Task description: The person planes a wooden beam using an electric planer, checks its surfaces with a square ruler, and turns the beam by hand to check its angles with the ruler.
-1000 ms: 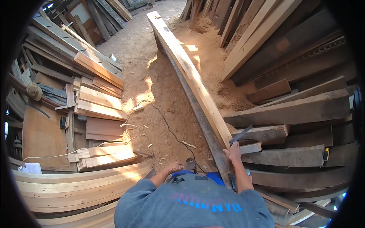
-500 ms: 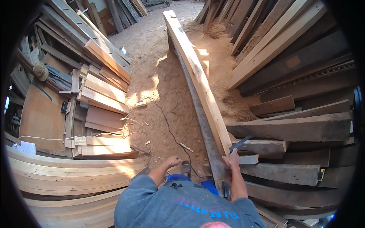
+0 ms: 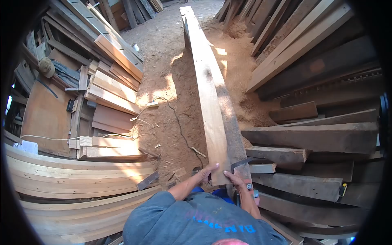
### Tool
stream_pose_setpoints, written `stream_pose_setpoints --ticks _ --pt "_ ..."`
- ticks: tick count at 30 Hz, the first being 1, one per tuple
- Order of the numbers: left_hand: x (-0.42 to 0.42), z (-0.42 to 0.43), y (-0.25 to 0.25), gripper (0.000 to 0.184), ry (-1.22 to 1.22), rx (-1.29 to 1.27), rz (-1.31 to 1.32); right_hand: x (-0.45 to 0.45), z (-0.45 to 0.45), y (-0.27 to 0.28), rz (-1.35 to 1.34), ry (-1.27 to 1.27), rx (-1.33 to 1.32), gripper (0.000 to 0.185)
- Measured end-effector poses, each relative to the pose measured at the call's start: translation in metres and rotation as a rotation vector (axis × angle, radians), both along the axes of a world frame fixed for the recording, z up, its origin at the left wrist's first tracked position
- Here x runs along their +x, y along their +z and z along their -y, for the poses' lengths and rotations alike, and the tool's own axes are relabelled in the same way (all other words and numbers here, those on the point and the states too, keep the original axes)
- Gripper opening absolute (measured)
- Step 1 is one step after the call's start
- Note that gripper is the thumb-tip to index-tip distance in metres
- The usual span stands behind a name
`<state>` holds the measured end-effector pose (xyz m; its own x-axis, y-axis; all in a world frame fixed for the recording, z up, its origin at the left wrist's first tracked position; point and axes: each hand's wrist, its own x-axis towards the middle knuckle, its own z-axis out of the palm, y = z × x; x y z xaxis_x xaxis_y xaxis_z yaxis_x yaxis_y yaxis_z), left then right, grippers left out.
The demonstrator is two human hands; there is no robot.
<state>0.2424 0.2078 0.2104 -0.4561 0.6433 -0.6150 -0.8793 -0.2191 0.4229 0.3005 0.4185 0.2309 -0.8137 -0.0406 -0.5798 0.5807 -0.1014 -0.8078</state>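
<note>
A long pale wooden plank [image 3: 212,122] runs away from me with its broad face up, resting on a dark worn beam [image 3: 233,134]. My left hand [image 3: 207,173] grips the plank's near left edge, thumb on top. On the near right edge my right hand [image 3: 236,179] is closed, thumb on the upper face and fingers mostly hidden. A dark flat metal strip [image 3: 241,163] sticks out beside my right hand, over the beam; whether the fingers touch it I cannot tell. Close to my right wrist sits a red and dark power tool [image 3: 250,187], partly covered by the arm.
Curved pale boards [image 3: 81,175] are stacked at left, with shorter boards [image 3: 110,92] beyond. Dark heavy timbers [image 3: 310,134] lie at right, a yellow tape measure [image 3: 343,190] on one. A black cable [image 3: 179,126] crosses the sawdust-covered floor [image 3: 163,81].
The plank has turned from its narrow edge to its broad face, its near end shifting left. My left hand has come from the side onto it. The metal strip sits lower and further left.
</note>
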Motion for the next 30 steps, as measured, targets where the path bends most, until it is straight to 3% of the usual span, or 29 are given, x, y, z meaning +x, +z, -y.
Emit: stream_pose_setpoints --ticks 3,5,13,17,26,28,30 --pt "0.007 0.034 -0.046 0.076 0.077 -0.055 0.005 0.0 0.034 0.001 0.018 0.084 0.146 0.074" --pt "0.016 0.052 -0.053 0.069 0.142 -0.045 0.035 0.004 0.05 -0.009 0.068 0.13 0.079 0.07" --pt "0.011 0.094 -0.002 0.063 0.173 -0.181 -0.025 -0.005 0.094 -0.051 0.139 0.195 -0.242 0.058" --pt "0.015 0.108 -0.068 0.062 0.142 -0.294 -0.117 -0.008 0.099 -0.045 0.177 0.174 -0.264 0.055" --pt "0.014 0.1 -0.059 0.056 0.184 -0.535 -0.259 -0.01 0.103 -0.057 0.118 0.139 -0.019 0.046" --pt "0.013 0.094 -0.028 0.055 0.172 -0.633 -0.356 -0.007 0.102 -0.078 0.08 0.134 0.086 0.047" --pt "0.008 0.091 -0.004 0.069 -0.017 -0.768 -0.465 -0.004 0.104 -0.091 0.091 0.152 0.258 0.05"
